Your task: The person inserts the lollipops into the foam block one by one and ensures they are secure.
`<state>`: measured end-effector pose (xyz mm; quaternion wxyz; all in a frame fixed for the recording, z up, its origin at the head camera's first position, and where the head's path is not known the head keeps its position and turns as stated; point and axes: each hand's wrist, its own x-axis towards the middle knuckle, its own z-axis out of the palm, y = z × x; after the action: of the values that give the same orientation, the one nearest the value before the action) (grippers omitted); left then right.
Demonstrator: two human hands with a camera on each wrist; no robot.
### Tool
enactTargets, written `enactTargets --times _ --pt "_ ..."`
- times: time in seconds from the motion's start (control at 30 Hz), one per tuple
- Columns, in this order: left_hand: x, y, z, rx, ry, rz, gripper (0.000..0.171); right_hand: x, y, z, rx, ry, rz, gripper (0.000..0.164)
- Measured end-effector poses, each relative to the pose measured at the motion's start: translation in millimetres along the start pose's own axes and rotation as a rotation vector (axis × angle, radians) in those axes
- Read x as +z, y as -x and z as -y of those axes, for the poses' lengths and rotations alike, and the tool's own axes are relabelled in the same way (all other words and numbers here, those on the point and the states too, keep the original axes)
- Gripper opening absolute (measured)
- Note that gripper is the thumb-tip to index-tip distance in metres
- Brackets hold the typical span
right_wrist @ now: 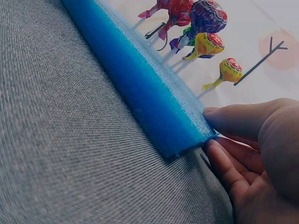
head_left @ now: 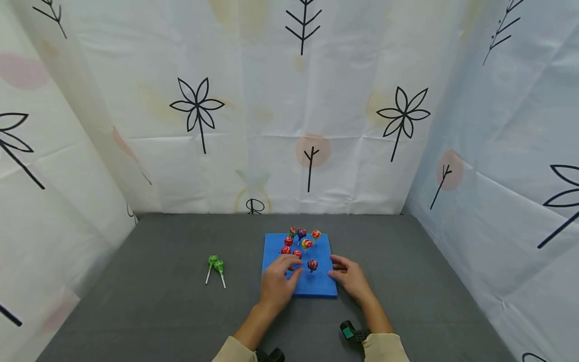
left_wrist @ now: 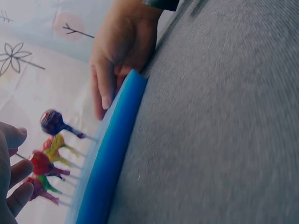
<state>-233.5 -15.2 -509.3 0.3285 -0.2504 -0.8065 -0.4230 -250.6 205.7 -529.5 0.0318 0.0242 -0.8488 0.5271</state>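
A blue foam board (head_left: 316,287) lies on the grey table, with several wrapped lollipops standing upright in it by their sticks. Over its left part hovers my left hand (head_left: 278,282), thumb and fingers apart, close to a red lollipop (left_wrist: 41,163); I see nothing held between them. My right hand (head_left: 354,279) grips the board's right edge, its thumb on top and fingers at the side and underside, as the right wrist view shows. A dark purple-red lollipop (head_left: 312,265) stands between the two hands. Toward the back is a yellow-and-red lollipop (right_wrist: 231,71).
Two green lollipops (head_left: 219,266) with white sticks lie side by side on the grey tabletop (head_left: 172,291), left of the board. Printed cloth walls (head_left: 253,166) enclose the table at the back and both sides.
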Motion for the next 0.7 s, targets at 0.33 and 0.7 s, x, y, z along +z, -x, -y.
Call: enactTargets --times 0.33,0.7 --pt "-16.8 6.0 18.1 -0.101 -0.123 -0.018 0.022 0 0 -1 -0.008 0.016 -0.003 0.042" --pt "-35.1 11.9 39.9 -0.182 -0.204 0.018 0.022 0 1 1 0.001 0.015 -0.003 0.042"
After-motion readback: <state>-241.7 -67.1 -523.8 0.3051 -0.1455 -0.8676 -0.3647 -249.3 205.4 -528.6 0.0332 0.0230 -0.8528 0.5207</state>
